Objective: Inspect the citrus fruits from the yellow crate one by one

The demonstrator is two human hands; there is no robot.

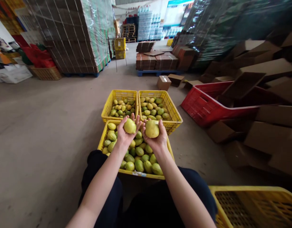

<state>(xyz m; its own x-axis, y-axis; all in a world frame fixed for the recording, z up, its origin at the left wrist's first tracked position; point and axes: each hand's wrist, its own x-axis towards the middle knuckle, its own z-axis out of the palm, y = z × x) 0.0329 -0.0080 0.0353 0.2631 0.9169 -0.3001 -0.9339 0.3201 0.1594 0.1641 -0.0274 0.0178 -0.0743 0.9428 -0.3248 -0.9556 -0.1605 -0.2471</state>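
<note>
Our left hand (123,138) cups a round yellow-green fruit (130,126); our right hand (159,142), a larger one (152,129). Probably firm, bruisable: cradle beneath.

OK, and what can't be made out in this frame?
In the head view:
Near crate, depths: under the top fruit.
Left hand and right hand, palms: partly behind the left fruit and right fruit.
Lower-right crate: cut off by frame edges.
Wall sign, wording: blurred, too small.

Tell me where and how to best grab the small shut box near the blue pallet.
Come from above and grip the small box by two opposite sides, probably front and back: its walls look flat, and an open box crowds its right.
</note>
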